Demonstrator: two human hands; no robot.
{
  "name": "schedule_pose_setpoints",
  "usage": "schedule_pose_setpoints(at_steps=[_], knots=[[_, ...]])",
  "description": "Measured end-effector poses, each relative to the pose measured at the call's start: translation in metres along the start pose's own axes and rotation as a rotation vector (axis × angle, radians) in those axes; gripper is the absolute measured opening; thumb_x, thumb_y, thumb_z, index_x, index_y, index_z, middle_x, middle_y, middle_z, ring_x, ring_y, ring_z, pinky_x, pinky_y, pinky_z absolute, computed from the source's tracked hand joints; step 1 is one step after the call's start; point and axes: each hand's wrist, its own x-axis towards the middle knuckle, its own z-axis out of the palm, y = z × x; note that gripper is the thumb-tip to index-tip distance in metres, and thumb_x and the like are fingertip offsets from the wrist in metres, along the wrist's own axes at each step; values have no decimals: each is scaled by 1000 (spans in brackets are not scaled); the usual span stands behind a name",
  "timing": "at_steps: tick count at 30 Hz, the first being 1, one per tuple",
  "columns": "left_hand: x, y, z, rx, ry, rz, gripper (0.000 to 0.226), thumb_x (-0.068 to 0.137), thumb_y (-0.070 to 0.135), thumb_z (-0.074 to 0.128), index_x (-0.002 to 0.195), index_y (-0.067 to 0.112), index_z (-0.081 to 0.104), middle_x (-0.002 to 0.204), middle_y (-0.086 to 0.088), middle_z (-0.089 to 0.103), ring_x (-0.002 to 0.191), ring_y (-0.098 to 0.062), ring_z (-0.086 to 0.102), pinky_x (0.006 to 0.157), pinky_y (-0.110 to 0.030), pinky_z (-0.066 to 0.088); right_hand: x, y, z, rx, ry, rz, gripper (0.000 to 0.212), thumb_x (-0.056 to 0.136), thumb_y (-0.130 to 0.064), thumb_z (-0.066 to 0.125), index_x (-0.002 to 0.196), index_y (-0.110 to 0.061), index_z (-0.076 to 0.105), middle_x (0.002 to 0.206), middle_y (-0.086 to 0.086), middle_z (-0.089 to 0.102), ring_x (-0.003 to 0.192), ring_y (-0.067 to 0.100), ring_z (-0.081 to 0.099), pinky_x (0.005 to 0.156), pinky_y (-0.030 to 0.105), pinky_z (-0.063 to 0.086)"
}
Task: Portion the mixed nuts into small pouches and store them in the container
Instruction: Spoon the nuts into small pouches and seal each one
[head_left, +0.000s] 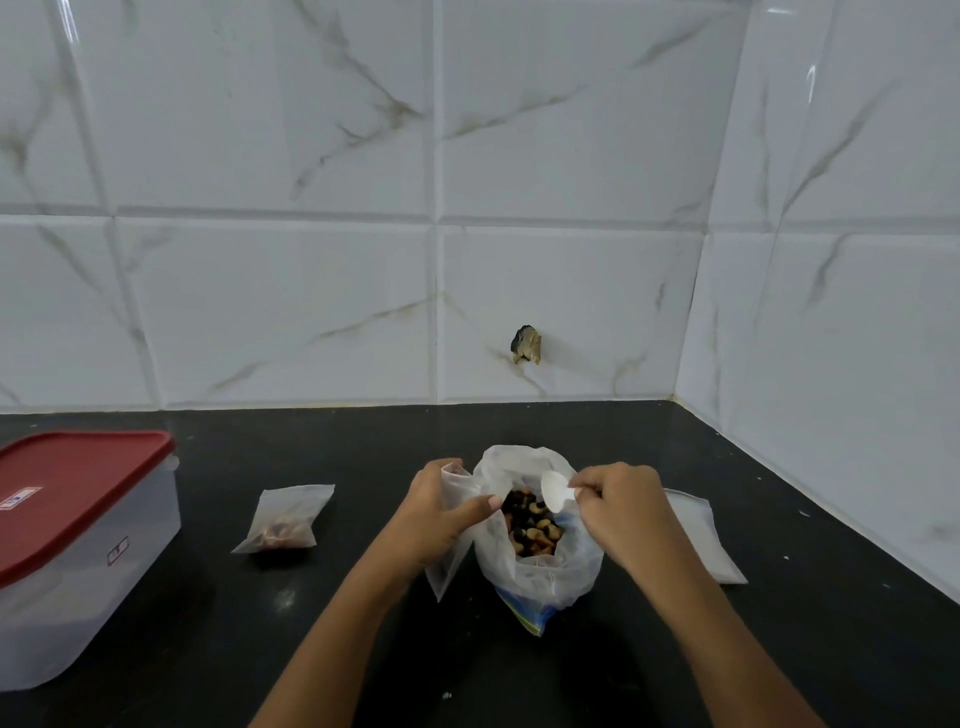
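Observation:
A large clear plastic bag (540, 577) stands open on the black counter, with mixed nuts (532, 522) showing inside. My left hand (441, 514) grips a small empty pouch (447, 566) against the bag's left side. My right hand (623, 509) pinches the handle of a white plastic spoon (555, 493), whose bowl hovers over the nuts at the bag's mouth. A small pouch with nuts in it (285, 519) lies to the left. A clear container with a red lid (67, 545) sits shut at the far left.
A flat stack of empty pouches (706, 540) lies on the counter (779, 649) behind my right hand. Tiled walls meet in a corner at the back right. A dark chipped hole (526, 344) marks the back wall.

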Motion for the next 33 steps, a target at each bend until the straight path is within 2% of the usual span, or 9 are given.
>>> schedule_pose_setpoints(at_steps=[3,7,10,15,19,22,24,27,33], knots=[[-1,0,-1,24,-12,-58,65,84,37,64,138,19,32,142,-5,36,117,-14,42,88,-25,38,0,-3,4,-196,-67,-8,33,91,-8,43,113,-15,66,108,6,65,85,16,62,80,27,54],[-3,3,1,70,-73,-93,63,84,40,62,135,18,33,134,-2,43,109,-12,45,82,-23,40,0,-2,7,-290,-112,-73,32,91,-10,42,109,-14,67,92,4,61,70,13,57,75,25,52],[-6,6,2,77,-80,-107,57,84,40,61,131,18,37,124,1,47,106,-11,47,74,-21,41,-1,-3,6,-185,-147,-87,34,92,-9,40,110,-15,69,106,9,66,84,20,64,80,28,54],[-12,8,6,-141,-123,-160,53,85,39,62,128,17,39,122,1,53,110,-14,52,87,-28,46,0,-4,6,14,-237,-21,35,89,-6,41,103,-16,72,100,15,67,90,25,65,85,33,53],[-15,8,10,-285,-155,-160,47,85,35,63,123,16,44,120,-3,58,109,-16,58,95,-35,49,2,-2,7,291,-256,138,27,82,-3,50,71,-11,74,83,13,72,87,20,64,71,23,46],[-15,8,11,-280,-141,-166,50,84,38,63,124,17,42,121,-1,56,106,-13,57,85,-28,51,5,0,11,466,-266,271,18,84,-8,57,85,0,73,64,6,66,71,17,60,63,23,40],[-15,8,12,-255,-138,-162,53,83,40,63,126,17,41,122,-1,54,106,-11,56,81,-24,50,6,2,13,556,-271,338,19,85,-9,56,92,0,71,60,3,62,56,11,47,54,21,33],[-13,4,12,-240,-145,-151,61,80,45,65,129,19,40,127,0,52,114,-16,53,94,-32,48,6,4,11,714,-278,390,18,87,-7,53,91,-4,70,59,3,59,47,8,32,41,16,23],[-10,2,13,-256,-157,-129,59,81,45,63,129,18,41,123,2,55,112,-13,54,95,-31,47,6,2,13,571,-260,358,23,86,-11,53,92,0,73,62,3,58,50,9,37,50,20,27]])
